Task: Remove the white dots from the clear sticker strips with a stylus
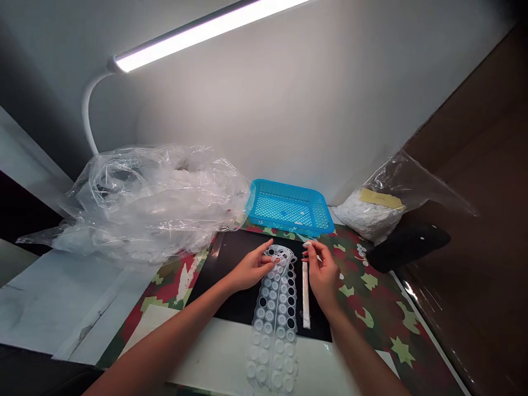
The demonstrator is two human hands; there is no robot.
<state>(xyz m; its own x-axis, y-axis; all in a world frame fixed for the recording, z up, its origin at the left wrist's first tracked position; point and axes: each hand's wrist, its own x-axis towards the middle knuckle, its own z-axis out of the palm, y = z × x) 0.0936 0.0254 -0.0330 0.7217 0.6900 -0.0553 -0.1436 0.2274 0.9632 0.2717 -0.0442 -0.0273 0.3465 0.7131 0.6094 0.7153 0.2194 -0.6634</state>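
Note:
A translucent plastic sheet (272, 313) with rows of round white pieces runs from the black mat toward me. Some of its round spots show dark, with no white piece in them. My left hand (253, 268) pinches the sheet near its curled far end. To the right, my right hand (324, 272) is raised beside the sheet, its thumb and fingers closed on a small white piece (307, 244). The fingers partly cover that piece, so its exact kind is unclear. Below the right fingers lies a narrow white strip (306, 300) on the black mat (231, 275).
A blue perforated basket (325, 217) stands behind the mat. Large clear plastic bags (165, 209) are heaped at left. At right are a bag of white pieces (367, 214), a black object (408, 247) and several loose white pieces (361, 253). A lamp (206, 36) hangs above.

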